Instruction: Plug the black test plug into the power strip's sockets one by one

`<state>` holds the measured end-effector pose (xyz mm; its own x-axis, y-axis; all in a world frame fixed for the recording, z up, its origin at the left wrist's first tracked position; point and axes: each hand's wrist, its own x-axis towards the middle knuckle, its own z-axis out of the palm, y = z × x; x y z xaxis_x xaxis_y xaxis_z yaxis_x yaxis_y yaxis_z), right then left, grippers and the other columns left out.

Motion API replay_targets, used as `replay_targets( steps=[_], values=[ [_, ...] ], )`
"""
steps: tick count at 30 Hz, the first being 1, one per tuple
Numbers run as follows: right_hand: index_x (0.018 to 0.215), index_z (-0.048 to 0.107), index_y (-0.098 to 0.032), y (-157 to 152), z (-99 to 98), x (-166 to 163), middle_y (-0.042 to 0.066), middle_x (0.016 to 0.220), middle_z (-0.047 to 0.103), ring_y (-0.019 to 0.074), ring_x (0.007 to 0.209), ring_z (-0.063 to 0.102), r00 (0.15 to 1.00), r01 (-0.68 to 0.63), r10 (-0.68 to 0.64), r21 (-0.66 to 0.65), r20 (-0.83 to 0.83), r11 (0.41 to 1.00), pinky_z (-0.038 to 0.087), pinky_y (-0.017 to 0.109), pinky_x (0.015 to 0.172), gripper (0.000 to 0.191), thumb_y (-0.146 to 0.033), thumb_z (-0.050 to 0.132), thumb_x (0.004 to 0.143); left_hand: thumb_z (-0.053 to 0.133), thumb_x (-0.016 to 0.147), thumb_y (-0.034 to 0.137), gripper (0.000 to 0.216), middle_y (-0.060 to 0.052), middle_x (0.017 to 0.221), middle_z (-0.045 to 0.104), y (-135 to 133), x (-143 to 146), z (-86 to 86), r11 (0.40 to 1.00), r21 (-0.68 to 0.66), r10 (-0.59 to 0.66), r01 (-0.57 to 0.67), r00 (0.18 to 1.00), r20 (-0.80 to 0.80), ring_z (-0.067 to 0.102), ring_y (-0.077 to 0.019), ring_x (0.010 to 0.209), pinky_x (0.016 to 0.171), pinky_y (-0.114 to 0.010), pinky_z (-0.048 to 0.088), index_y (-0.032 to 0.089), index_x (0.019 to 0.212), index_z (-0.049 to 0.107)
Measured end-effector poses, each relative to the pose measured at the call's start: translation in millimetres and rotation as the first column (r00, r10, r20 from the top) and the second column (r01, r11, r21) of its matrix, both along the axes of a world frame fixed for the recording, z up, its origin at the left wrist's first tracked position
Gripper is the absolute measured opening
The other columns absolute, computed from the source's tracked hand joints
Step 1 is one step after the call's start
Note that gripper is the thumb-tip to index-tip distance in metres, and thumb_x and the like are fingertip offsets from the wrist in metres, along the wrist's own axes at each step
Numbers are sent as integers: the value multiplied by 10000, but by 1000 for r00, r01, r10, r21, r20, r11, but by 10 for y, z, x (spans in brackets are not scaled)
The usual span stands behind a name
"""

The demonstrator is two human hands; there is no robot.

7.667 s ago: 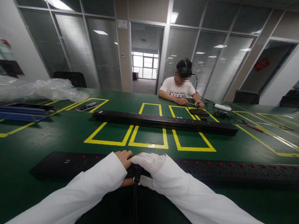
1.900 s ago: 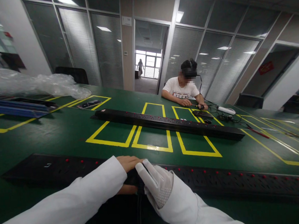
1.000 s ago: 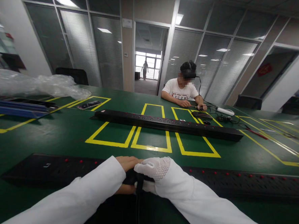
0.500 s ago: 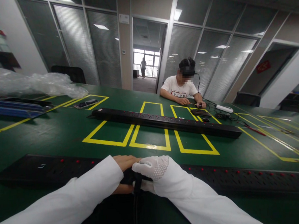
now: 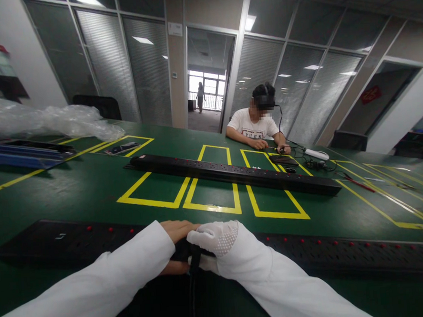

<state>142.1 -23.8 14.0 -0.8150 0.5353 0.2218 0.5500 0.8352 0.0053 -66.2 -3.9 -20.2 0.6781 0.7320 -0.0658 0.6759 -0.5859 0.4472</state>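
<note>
A long black power strip (image 5: 342, 255) with red dots along it lies across the near side of the table, under both my hands. My bare left hand (image 5: 176, 231) is closed around its middle, fingers over the top and part of the hand showing below. Against it, my right hand (image 5: 212, 239), in a white dotted glove, is also closed around the strip. Between the hands a black cable (image 5: 193, 293) with a thick end hangs down in front of the strip. Whether the fingers also press on that end is hidden.
A second black power strip (image 5: 234, 173) lies farther back across yellow tape outlines (image 5: 214, 208) on the green table (image 5: 91, 185). Clear plastic wrap (image 5: 76, 120) and blue profiles (image 5: 14, 154) are at left. Opposite sits a person (image 5: 254, 125) handling cables near a white power strip (image 5: 317, 154).
My hands keep the same hold. The near strip's left end appears shifted very slightly right. The distant person in the doorway has moved a little left.
</note>
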Motion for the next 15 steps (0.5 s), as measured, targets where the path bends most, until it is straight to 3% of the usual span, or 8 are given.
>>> replay_targets(
  steps=[8, 15],
  values=[
    [1120, 527, -294, -18, 29, 6, -26, 954, 636, 134, 816, 628, 1000, 3, -3, 6, 9, 1000, 334, 225, 525, 310, -372, 567, 823, 649, 614, 470, 740, -52, 1253, 575, -6, 3, -14, 1000, 15, 15, -15, 1000, 13, 549, -320, 1114, 895, -443, 453, 333, 1306, 426],
    [1108, 514, -300, -4, 30, 13, -42, 958, 630, 132, 803, 631, 1000, -13, 12, 18, 21, 1000, 296, 235, 489, 291, -384, 550, 832, 648, 617, 493, 740, -78, 1250, 573, -8, 36, 12, 999, -22, 37, -37, 999, -4, 540, -336, 1125, 911, -482, 441, 289, 1299, 446]
  ],
)
